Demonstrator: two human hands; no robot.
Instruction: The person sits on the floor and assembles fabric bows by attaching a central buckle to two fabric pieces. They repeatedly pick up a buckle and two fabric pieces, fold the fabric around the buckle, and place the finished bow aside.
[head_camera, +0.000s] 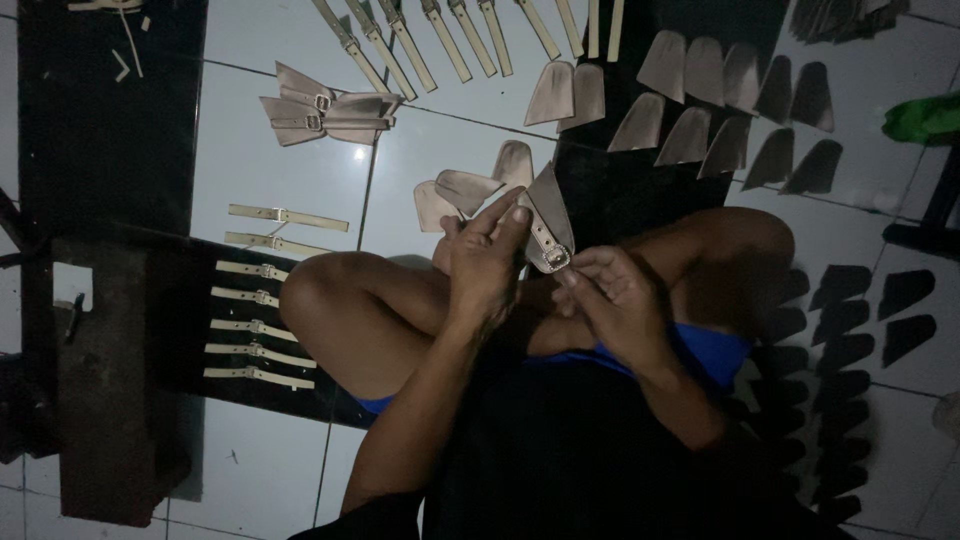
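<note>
Over my crossed legs, my left hand (487, 262) and my right hand (612, 298) hold one tan wedge-shaped leather piece (549, 205) with a pale strap and a metal buckle (557, 257). The left hand's fingers press along the piece's left side. At the lower end, the fingertips of my right hand pinch the buckle. Three similar tan pieces (462, 191) lie on the white tile floor just beyond my left hand.
Several pale buckled straps (258, 324) lie in rows at my left, on a black mat (180, 300). A pile of strapped pieces (325, 113) sits further out. Rows of tan pieces (690, 100) and dark pieces (850, 330) spread to the right. A green bag (925, 118) is far right.
</note>
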